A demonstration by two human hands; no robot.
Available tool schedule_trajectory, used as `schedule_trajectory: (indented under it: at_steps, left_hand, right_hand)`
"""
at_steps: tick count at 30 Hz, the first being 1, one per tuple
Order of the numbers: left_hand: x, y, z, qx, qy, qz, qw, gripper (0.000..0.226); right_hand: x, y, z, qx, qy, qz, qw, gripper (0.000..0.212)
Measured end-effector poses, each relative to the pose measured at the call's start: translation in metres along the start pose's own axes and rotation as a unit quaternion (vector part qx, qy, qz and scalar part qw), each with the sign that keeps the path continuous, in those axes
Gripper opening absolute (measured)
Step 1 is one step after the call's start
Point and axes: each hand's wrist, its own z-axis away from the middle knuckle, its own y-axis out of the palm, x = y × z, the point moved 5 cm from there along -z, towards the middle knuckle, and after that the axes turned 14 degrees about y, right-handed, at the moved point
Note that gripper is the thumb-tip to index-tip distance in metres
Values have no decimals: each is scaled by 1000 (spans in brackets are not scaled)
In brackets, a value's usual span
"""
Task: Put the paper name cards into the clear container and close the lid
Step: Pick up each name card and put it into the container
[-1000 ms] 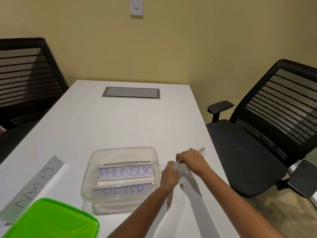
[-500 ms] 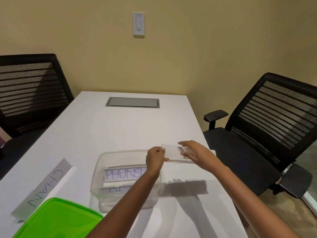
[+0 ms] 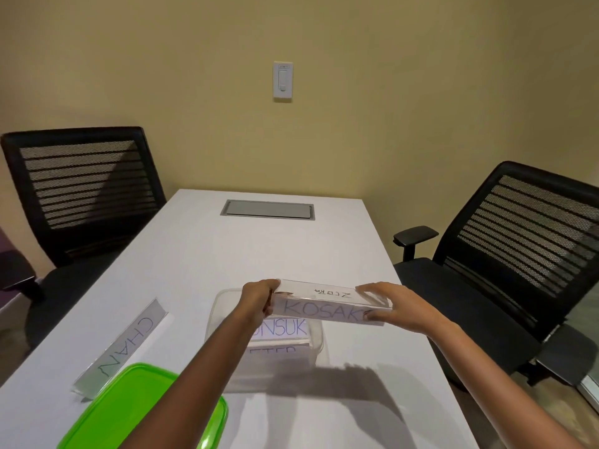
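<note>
Both hands hold one name card above the clear container (image 3: 223,306). The left hand (image 3: 259,301) grips the card's left end, fingers curled around it. The right hand (image 3: 393,306) clasps the right end, thumb on the near face and fingers over the top edge. The held card (image 3: 324,307) is a clear tent-shaped holder with paper inside; its near face reads "KOSAK", the last letters hidden by the thumb, and its top face shows small upside-down writing. It hangs level, over the container's far right part and sticking out past its right wall.

Inside the container lie two more cards: one (image 3: 285,328) showing "NSUK", the rest hidden behind the left forearm, and nearer the camera one (image 3: 275,350) whose letters are partly cut off by the container's wall.

Left of the container, well apart from it, a card marked "CHAN" (image 3: 124,343) lies on the white table (image 3: 194,254), running diagonally. The green lid (image 3: 129,406) lies flat at the near left of the container, its far edge touching or overlapping the near end of the "CHAN" card.

Beyond the container, a grey hatch (image 3: 268,209) is set into the table's far end. A black mesh chair (image 3: 81,189) stands far to the container's left, another (image 3: 518,247) to its right. On the yellow wall beyond hangs a white switch (image 3: 283,81).
</note>
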Motion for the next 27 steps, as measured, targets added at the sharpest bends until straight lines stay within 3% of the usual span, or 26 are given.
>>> schedule_trajectory:
  at_steps: [6,10,13,16,22,27]
  left_hand:
    - [-15,-23,7,-9,59,-53,997,22]
    - [-19,-41,9,38,143,-123,981,23]
    - [-19,-58,7,75,204,-231,949,31]
    - [-20,-74,1,122,245,-370,888,38]
    - [-15,-81,-11,264,178,-479,818,61]
    - [-13,-78,-30,300,144,-513,791,61]
  right_hand:
    - [25,0,3,28,-24,-120,992,36]
    - [45,2,2,58,-23,-192,979,18]
    - [56,8,-3,81,-22,-220,972,20]
    - [64,16,-10,101,-23,-236,966,21]
    - [79,32,-22,130,-31,-247,960,16]
    - [80,42,-40,116,-28,-234,965,18]
